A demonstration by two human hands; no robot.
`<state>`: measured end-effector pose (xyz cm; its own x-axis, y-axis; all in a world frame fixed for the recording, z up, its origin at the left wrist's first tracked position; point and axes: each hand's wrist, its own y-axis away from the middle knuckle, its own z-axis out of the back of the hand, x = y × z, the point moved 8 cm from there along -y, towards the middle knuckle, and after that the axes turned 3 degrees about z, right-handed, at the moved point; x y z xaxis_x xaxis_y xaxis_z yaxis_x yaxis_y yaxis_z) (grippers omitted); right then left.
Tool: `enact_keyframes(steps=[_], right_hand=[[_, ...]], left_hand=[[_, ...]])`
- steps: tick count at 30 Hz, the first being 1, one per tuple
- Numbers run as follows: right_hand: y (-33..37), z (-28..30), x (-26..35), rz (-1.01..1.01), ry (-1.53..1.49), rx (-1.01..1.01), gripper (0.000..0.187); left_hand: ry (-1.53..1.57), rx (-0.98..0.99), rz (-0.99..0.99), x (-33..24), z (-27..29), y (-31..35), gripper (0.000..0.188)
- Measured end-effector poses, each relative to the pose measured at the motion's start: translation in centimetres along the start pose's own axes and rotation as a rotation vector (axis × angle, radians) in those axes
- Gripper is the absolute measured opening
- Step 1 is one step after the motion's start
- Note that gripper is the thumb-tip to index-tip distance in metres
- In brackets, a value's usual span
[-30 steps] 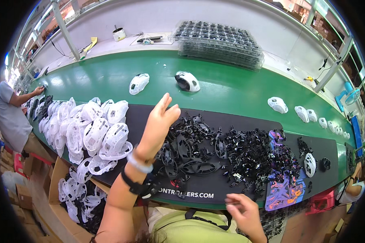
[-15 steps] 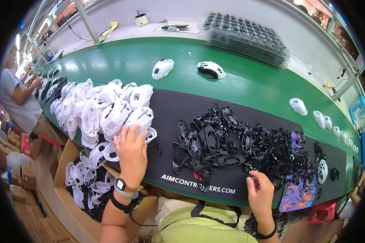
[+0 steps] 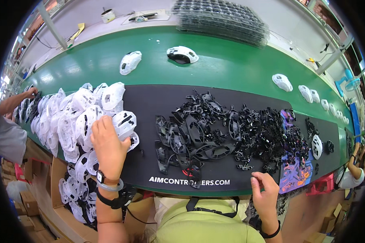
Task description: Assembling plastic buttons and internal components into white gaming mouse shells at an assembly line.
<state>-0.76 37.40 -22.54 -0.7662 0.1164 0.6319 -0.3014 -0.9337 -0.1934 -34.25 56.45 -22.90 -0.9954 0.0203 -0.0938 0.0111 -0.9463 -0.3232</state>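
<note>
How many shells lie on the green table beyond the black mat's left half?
2: a white shell on the left, a black-and-white shell to its right. None looks hidden.

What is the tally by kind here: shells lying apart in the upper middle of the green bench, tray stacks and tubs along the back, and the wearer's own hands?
White shell: 1
Black-and-white shell: 1
Clear tray stack: 1
White tub: 1
Hands, left hand and right hand: 2
Total: 6
</note>
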Motion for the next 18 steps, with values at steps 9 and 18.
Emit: enact_keyframes(steps=[9, 18], right_hand=[[-2.3, -1.9, 1.1, 0.116, 0.099, 0.02, 0.015], [-9.0, -6.8, 5.4, 0.443, 0.248, 0.035, 0.02]], left_hand=[[1.332, -0.257, 0.064, -0.6, 6.7, 1.3, 0.075], [2.464, 0.25, 0.329, -5.4, 3.0, 3.0, 0.04]])
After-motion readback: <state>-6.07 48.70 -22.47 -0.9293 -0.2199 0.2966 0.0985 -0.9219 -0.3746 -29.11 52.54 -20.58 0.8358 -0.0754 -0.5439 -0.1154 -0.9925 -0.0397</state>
